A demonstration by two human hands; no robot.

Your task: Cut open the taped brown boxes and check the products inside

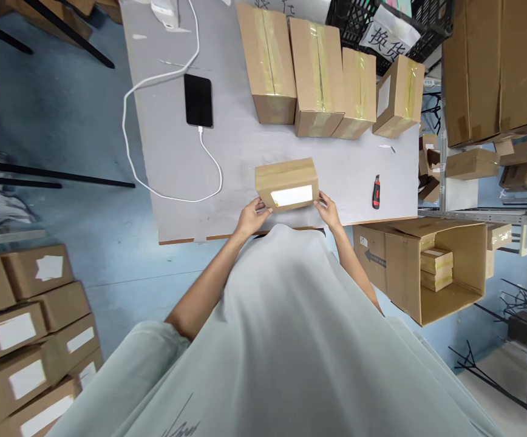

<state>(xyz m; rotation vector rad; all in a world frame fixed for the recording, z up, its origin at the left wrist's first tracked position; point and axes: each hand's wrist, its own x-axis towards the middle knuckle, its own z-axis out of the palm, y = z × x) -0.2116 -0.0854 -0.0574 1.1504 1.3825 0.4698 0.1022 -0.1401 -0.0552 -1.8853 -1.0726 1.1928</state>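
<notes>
A small taped cardboard box (pixel 286 172) with a white label on its near side sits at the front of the grey table, slightly turned. My left hand (pixel 251 217) grips its lower left corner, thumb and fingers at the edge. At the lower right corner, my right hand (pixel 328 210) holds the opposite end. The undersides of the fingers are partly hidden by the box. To the right lies a red and black box cutter (pixel 376 192), apart from my hand.
Several taped cartons (pixel 318 79) line the table's back, before a black crate (pixel 354 21). A phone (pixel 198 101) with a white cable (pixel 125 121) lies left. An open large carton (pixel 391 261) stands right of the table's front edge. Labelled boxes (pixel 40 358) are stacked lower left.
</notes>
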